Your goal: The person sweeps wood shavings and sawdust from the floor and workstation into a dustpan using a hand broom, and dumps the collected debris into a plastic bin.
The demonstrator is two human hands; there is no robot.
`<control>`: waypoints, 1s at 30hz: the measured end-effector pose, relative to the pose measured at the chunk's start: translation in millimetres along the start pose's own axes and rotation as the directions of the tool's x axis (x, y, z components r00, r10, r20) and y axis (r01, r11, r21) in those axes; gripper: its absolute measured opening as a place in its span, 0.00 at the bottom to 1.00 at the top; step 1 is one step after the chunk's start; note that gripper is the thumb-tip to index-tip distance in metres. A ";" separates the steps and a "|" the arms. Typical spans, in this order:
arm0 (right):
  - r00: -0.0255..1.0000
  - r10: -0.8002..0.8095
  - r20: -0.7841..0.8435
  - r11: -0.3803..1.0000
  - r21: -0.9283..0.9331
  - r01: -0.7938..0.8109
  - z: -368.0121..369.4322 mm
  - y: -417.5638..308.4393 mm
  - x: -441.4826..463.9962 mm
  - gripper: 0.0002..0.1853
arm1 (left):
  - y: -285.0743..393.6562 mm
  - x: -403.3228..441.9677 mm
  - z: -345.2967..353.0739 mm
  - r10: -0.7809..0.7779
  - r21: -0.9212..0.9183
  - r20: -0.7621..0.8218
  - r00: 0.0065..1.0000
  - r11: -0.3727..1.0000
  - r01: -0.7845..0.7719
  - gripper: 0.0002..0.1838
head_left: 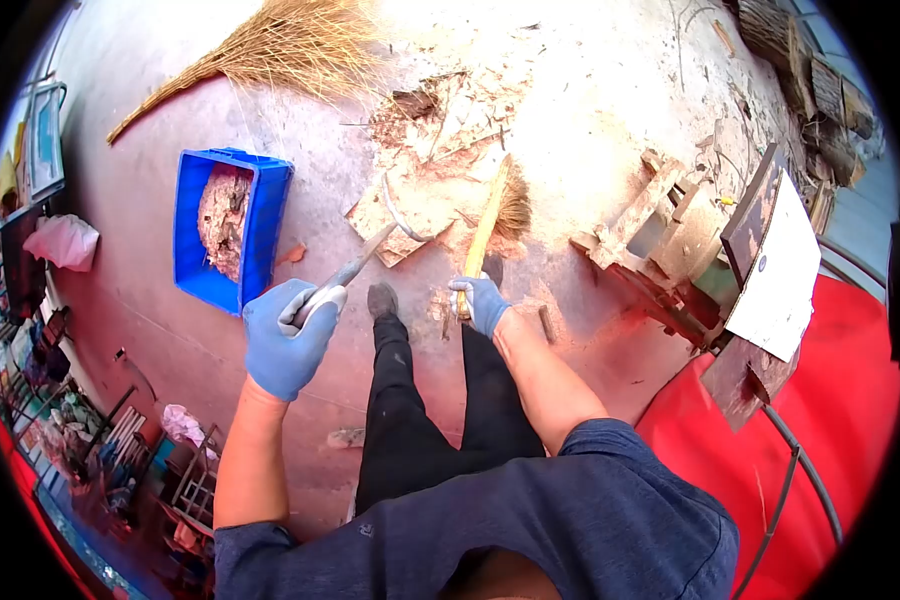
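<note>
My gloved left hand point(295, 335) is wrapped round the grey handle of a hand tool with a thin curved blade point(403, 212). I cannot tell whether it is a sickle or a small hoe. In my gloved right hand point(480, 303) is a brush point(487, 222) with a yellowish wooden handle, gripped near its lower end, its brown bristles pointing right. Beyond both tools lies a heap of sawdust and wood chips point(450, 140) on the floor. A flat board-like piece point(395, 238) with sawdust on it sits under the curved blade.
To the left stands a blue crate point(255, 235) with wood debris inside. A large twig broom point(270, 50) lies behind it. On the right are a sawdust-covered machine point(685, 235) and a red sheet point(840, 400). Logs point(820, 100) are stacked far right; cluttered racks point(100, 440) line the left.
</note>
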State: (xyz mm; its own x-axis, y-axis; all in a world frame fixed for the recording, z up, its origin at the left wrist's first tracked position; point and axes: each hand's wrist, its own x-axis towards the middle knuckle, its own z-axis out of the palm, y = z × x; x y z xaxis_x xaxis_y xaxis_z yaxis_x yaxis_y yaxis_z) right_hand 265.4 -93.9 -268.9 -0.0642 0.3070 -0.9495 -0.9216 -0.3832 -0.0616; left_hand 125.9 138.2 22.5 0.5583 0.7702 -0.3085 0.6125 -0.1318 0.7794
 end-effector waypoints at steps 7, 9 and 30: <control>0.999 0.027 0.047 0.949 -0.316 -0.011 -13.5 -82.4 -131.7 0.26 | -19.8 -7.8 -15.2 0.046 -0.019 -0.061 0.997 0.999 -0.047 0.10; 0.984 -0.172 0.041 0.765 -0.625 0.160 -36.9 -123.7 -145.0 0.27 | -19.6 -14.3 -17.3 -0.052 -0.047 -0.034 0.998 0.998 0.051 0.09; 0.990 0.082 -0.112 0.047 -0.992 -0.116 6.4 -59.4 20.7 0.28 | -32.6 -9.4 -18.1 0.028 -0.064 -0.085 0.996 0.997 -0.033 0.11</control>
State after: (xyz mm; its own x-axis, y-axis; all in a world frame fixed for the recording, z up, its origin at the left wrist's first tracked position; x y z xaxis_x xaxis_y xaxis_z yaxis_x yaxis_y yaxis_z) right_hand 316.4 -59.2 -282.9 -0.0962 0.1756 -0.9797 0.3441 -0.9178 -0.1983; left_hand 90.6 146.6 9.9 0.5254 0.8166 -0.2391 0.5562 -0.1170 0.8228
